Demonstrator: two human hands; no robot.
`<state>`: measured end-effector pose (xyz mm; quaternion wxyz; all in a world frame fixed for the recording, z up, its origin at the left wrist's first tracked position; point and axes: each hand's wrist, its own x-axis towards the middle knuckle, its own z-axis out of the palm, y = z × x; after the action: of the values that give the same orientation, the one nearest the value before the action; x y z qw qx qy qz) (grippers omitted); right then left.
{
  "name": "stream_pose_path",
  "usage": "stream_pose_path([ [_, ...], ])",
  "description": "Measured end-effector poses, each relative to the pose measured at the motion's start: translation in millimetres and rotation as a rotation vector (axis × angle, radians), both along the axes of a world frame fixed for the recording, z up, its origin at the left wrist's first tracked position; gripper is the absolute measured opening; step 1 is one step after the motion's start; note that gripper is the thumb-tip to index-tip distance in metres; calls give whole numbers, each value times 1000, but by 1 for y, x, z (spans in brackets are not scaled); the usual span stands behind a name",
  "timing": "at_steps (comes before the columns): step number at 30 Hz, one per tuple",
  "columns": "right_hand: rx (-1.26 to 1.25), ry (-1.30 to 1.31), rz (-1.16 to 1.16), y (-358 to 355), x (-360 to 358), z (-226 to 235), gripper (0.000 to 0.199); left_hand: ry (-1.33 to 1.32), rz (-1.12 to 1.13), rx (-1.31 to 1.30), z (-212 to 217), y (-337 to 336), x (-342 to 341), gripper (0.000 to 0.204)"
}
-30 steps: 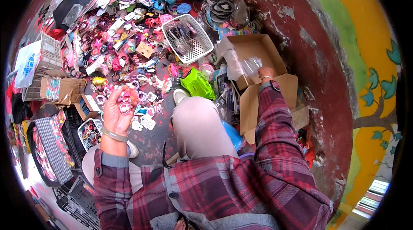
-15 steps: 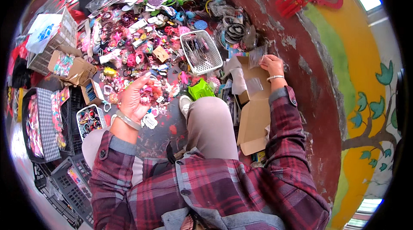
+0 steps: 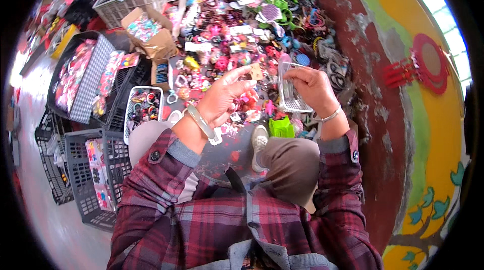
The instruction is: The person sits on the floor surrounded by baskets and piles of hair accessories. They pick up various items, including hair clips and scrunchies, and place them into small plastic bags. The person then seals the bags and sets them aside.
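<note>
My left hand (image 3: 222, 99) is in the middle, palm up, fingers curled around a bunch of pink and red hair accessories (image 3: 247, 99). A white tag (image 3: 217, 137) hangs below its wrist. Just beyond its fingertips a small tan card (image 3: 256, 71) shows, apparently lying on the pile. To the right, my right hand (image 3: 313, 89) pinches a clear plastic bag (image 3: 288, 88), its outline hard to make out. That hand and the bag hang over a white plastic basket (image 3: 297, 108), partly hiding it.
A heap of hair accessories (image 3: 222, 33) spreads over the floor ahead. At left stand a small white basket (image 3: 130, 113) of hair ties, a grey crate (image 3: 80, 169), a checked-sided box (image 3: 93, 75) and an open carton (image 3: 161, 43). A bright green item (image 3: 281, 127) lies beside my shoe (image 3: 259, 144).
My right hand has come away from the cardboard box at the right with the clear bag, nearer my left hand. The view has turned; my left hand still holds the hair accessories.
</note>
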<state>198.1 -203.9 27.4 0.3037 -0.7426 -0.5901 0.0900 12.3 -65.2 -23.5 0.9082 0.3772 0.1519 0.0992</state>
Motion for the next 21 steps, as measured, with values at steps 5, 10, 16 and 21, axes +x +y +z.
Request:
stream_pose_path([
  [5, 378, -492, -45, 42, -29, 10, 18, 27, 140, 20, -1, 36, -19, 28],
  [10, 489, -375, -237, 44, -23, -15, 21, 49, 242, -40, 7, 42, -26, 19],
  [16, 457, 111, -221, 34, 5, -27, 16, 35, 250, 7, 11, 41, -23, 14],
  [21, 314, 703, 15, 30, 12, -31, 18, 62, 197, 35, 13, 40, -16, 16],
])
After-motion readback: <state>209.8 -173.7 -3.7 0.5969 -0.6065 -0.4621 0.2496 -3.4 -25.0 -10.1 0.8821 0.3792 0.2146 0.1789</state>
